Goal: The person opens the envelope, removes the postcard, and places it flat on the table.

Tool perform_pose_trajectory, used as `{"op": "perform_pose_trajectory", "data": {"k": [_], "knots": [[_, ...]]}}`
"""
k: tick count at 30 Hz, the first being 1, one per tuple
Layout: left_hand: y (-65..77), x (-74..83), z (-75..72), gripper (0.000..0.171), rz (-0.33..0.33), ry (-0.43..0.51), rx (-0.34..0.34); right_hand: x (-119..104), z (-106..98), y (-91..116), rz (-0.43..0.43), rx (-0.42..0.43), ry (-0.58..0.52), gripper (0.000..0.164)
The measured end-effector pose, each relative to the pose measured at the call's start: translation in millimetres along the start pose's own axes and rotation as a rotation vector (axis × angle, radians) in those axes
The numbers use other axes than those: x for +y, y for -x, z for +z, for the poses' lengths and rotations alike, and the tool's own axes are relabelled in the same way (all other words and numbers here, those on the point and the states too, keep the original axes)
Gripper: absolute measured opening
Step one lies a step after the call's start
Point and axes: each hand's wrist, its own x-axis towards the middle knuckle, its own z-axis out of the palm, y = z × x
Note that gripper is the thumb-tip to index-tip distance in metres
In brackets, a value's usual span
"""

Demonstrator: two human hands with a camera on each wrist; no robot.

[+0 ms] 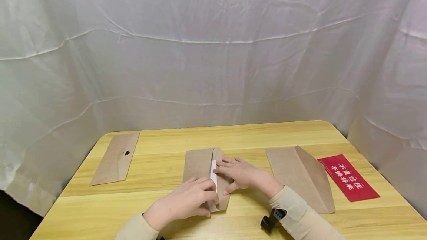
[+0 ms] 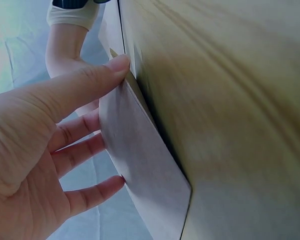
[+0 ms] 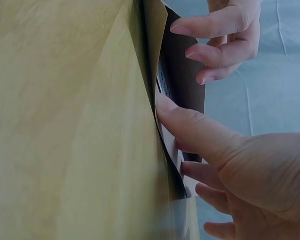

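Observation:
A brown paper envelope lies at the middle of the table, its flap spread to the right. A white strip of paper shows at its mouth. My left hand grips the envelope near its front end, thumb at the near edge and the other fingers bent over the top. In the left wrist view, the thumb lies over the envelope's edge. My right hand rests on the flap with fingers spread, fingertips beside the white paper. In the right wrist view, the envelope's mouth gapes, dark inside.
Another brown envelope lies to the right with its flap spread. Beside it is a red card with white writing. A closed brown envelope with a dark spot lies at the far left. Pale curtains hang behind the wooden table.

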Motion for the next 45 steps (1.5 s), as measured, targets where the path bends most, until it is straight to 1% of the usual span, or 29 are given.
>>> {"op": "perform_pose_trajectory", "data": {"k": [8, 14, 17, 22, 29, 33, 38, 45], "knots": [[-0.1, -0.1, 0.5, 0.028, -0.002, 0.017, 0.007, -0.8, -0.3, 0.0, 0.014, 0.012, 0.01, 0.078], [0.0, -0.3, 0.9, 0.026, 0.003, 0.024, 0.02, -0.3, 1.3, -0.6, 0.013, 0.015, -0.009, 0.08], [-0.1, -0.3, 0.7, 0.026, 0.006, 0.03, 0.023, 0.2, 1.2, -0.4, -0.007, 0.01, 0.0, 0.081], [0.2, -0.4, 0.2, 0.025, 0.009, 0.042, 0.02, 1.1, 1.0, 0.4, -0.035, -0.009, 0.046, 0.077], [0.5, -1.3, 1.9, 0.028, 0.015, 0.039, 0.04, 0.8, 2.7, 0.1, 0.004, 0.032, 0.055, 0.081], [0.8, -1.7, 3.2, 0.028, 0.016, 0.042, 0.051, 1.3, 2.5, 0.1, 0.007, 0.041, 0.063, 0.082], [0.6, -1.2, 3.5, 0.026, 0.003, 0.051, 0.034, 4.7, -0.3, 6.4, -0.005, 0.037, 0.016, 0.081], [0.0, -0.7, 3.1, 0.026, -0.007, 0.057, 0.021, 16.7, -7.5, 17.0, 0.031, 0.021, -0.071, 0.071]]}}
